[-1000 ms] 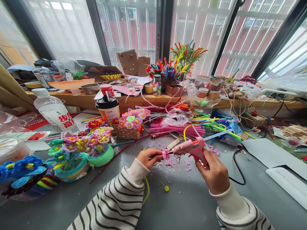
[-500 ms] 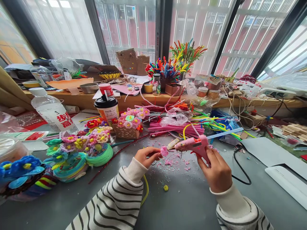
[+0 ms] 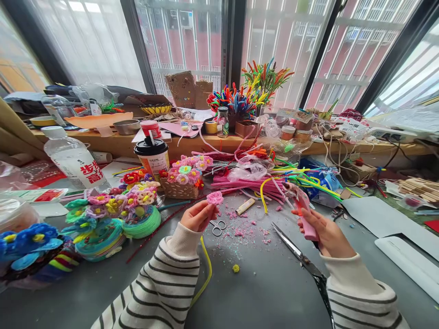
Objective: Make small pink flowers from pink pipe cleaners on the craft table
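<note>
Between the thumb and fingers of my left hand (image 3: pixel 200 214) is a pink fuzzy flower (image 3: pixel 215 198), its face turned up. My right hand (image 3: pixel 325 230) is wrapped around the handle of a pink glue gun (image 3: pixel 307 214), whose nozzle points up and away. Large scissors (image 3: pixel 298 251) with black handles lie partly under my right wrist. Small silver scissors (image 3: pixel 217 227) rest on the table just right of my left hand. A small yellow coil (image 3: pixel 236 268) sits alone on the grey table between my forearms. Beyond it are pink fuzz scraps (image 3: pixel 240 232) and glitter.
Flower-topped pots (image 3: pixel 141 221) and a water bottle (image 3: pixel 73 160) stand at left. A drink cup (image 3: pixel 152 157) is behind a basket of pink flowers (image 3: pixel 181 187). Pink pipe cleaners (image 3: pixel 236 183) are piled at centre. A lighter (image 3: pixel 245 206) lies before them. White card (image 3: pixel 394 224) is at right.
The glue gun has swung right and away from the flower, its nozzle turning outward. My left hand has drawn the flower left and up, uncovering the small scissors. The large scissors now show.
</note>
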Motion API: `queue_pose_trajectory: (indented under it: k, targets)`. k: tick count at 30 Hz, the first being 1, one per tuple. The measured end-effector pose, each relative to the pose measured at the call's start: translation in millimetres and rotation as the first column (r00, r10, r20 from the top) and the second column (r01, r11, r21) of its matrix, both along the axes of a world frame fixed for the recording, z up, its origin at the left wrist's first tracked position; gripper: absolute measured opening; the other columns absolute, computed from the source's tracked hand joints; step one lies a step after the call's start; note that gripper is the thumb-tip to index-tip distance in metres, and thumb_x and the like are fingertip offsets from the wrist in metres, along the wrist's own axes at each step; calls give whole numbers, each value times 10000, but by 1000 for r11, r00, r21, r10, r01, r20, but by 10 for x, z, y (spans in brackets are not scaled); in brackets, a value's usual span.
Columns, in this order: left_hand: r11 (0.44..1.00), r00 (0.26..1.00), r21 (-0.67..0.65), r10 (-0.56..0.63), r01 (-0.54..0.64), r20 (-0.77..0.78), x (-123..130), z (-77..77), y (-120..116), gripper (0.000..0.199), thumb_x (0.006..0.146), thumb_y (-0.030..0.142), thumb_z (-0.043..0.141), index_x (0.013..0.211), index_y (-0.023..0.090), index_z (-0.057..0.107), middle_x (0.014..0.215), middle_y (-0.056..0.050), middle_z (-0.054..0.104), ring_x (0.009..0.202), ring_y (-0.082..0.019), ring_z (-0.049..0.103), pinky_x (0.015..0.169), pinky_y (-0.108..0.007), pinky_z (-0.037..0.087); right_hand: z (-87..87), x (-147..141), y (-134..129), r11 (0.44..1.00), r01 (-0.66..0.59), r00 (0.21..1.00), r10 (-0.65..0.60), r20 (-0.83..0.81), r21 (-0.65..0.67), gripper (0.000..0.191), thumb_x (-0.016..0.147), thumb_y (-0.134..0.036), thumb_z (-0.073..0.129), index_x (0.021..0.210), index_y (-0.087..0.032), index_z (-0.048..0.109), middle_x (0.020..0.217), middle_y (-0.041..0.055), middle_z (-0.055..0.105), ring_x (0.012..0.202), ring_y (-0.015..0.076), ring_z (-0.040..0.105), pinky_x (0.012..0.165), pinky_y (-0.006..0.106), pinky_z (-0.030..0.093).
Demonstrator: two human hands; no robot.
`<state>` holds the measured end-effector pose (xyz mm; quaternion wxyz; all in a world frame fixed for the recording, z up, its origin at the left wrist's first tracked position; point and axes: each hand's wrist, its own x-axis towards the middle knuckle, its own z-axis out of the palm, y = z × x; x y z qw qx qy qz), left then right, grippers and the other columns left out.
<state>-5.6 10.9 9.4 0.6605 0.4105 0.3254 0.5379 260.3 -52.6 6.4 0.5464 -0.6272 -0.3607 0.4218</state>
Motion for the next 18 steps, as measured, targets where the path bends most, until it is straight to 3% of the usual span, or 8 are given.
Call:
queue_pose_trajectory:
  k: [2, 4, 8, 13, 18]
  targets:
    - [1000, 1000, 0, 7, -7, -19, 10, 1, -4, 156, 498, 244, 655, 602, 133, 622, 514, 13, 582, 455, -53, 495, 469, -160, 376, 27, 82, -9, 998, -28, 985, 37, -169, 55, 298, 587, -367, 558, 808, -167, 554, 657, 30, 583, 553, 135, 529, 475, 210, 438]
    - [1000, 999, 0, 8, -8, -34, 13, 0, -8, 158, 500, 247, 653, 597, 129, 616, 524, 12, 580, 460, -54, 489, 474, -168, 376, 35, 158, -24, 989, -90, 965, 116, -233, 119, 277, 591, -298, 555, 847, -191, 547, 762, 38, 600, 686, 161, 555, 576, 231, 459]
    - [1000, 995, -18, -7, 6, -98, 4, -9, -2, 167, 512, 265, 642, 599, 128, 600, 533, 13, 571, 451, -54, 474, 436, -169, 354, 5, 243, -54, 955, -218, 960, 247, -132, 201, 395, 610, -290, 515, 993, -198, 482, 971, 64, 561, 836, 206, 542, 678, 297, 456]
    - [1000, 995, -9, -4, 3, -97, 8, -12, -1, 182, 507, 270, 645, 587, 119, 584, 532, 11, 569, 459, -61, 485, 458, -181, 374, -40, 212, -50, 952, -188, 982, 190, 15, 244, 428, 610, -310, 498, 1014, -170, 473, 947, 96, 573, 805, 218, 557, 622, 306, 476]
    - [1000, 999, -18, -17, 16, -41, 19, -3, -11, 189, 484, 259, 662, 596, 124, 593, 515, 24, 576, 447, -49, 496, 463, -155, 376, -31, 234, -41, 954, -129, 991, 137, -10, 272, 432, 585, -282, 526, 1004, -187, 478, 903, 78, 597, 829, 221, 553, 637, 308, 479]
